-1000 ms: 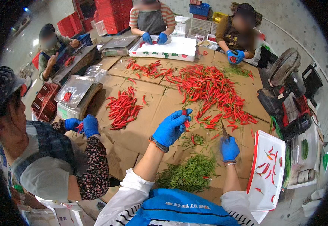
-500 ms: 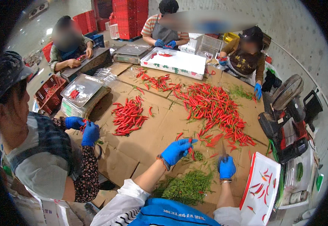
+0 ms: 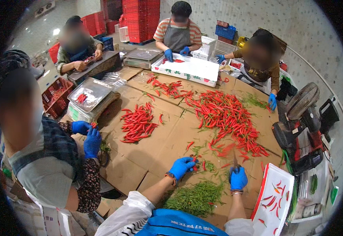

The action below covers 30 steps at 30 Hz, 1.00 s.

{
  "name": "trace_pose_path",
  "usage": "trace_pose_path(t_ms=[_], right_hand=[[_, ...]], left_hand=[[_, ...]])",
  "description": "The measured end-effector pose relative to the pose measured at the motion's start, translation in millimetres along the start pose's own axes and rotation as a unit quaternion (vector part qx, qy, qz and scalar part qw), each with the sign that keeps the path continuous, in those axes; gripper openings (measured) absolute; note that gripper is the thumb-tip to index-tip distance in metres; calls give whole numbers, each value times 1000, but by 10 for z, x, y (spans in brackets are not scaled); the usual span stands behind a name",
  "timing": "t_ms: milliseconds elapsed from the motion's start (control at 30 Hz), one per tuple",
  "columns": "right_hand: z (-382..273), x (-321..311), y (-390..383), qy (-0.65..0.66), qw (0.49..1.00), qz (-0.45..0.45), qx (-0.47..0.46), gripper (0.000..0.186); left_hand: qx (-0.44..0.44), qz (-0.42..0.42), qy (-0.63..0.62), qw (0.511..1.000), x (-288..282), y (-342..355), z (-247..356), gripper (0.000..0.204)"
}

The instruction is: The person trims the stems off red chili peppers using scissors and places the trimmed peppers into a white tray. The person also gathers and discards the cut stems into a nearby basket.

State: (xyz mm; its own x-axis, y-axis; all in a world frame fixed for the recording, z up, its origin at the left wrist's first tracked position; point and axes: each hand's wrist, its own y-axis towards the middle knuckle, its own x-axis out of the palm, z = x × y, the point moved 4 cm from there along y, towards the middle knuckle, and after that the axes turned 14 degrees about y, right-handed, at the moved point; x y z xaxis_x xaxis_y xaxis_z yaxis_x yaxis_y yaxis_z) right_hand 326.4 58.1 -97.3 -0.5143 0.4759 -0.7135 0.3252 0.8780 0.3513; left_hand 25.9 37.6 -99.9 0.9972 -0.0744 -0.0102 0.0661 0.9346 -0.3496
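— Left hand (image 3: 181, 168): state and contents?
— Blue glove; my fingers are pinched together on red chilli (image 3: 195, 160), one piece or several, I cannot tell; it sits just beyond the heap of green stems (image 3: 195, 198), over the cardboard (image 3: 159, 151).
— Right hand (image 3: 238, 179)?
— Blue glove likewise; my fingers are clamped round the dark handle of a pointed tool (image 3: 235, 158); its tip points away from me; whether it has two blades, apart or together, I cannot tell.
— Chillies by location?
— Main chilli heap (image 3: 226, 114), red with green stalks, beyond my hands; smaller chilli heap (image 3: 138, 124), red, farther left; white tray (image 3: 272, 173), red-edged, scattered chillies inside, to the right of my right hand.
— Equipment?
— Scale (image 3: 102, 89), metal pan, a few red chillies on it, at the table's left; white box (image 3: 201, 70), shallow, at the far side; fan (image 3: 303, 101), grey, at the right.
— Persons?
— Four co-workers round the table; the nearest, at my left, has blue-gloved hands (image 3: 92, 144) held close together.
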Motion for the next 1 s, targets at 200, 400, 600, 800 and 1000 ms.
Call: trace_pose_path(t_ms=[200, 400, 600, 800, 1000], right_hand=[[47, 10, 13, -8, 1000, -20, 20, 31], [-12, -29, 4, -12, 999, -18, 43, 31], [-57, -27, 51, -21, 995, -71, 71, 32], [-12, -40, 52, 29, 992, -80, 92, 32], [77, 13, 79, 51, 994, -57, 72, 31]], left_hand=[[58, 138, -140, 979, -987, 240, -60, 33], [90, 309, -300, 898, -1746, 236, -3, 37], [194, 367, 361, 835, -1124, 95, -108, 24], [300, 311, 550, 715, -383, 188, 252, 50], [355, 136, 544, 748, 118, 404, 230, 41]])
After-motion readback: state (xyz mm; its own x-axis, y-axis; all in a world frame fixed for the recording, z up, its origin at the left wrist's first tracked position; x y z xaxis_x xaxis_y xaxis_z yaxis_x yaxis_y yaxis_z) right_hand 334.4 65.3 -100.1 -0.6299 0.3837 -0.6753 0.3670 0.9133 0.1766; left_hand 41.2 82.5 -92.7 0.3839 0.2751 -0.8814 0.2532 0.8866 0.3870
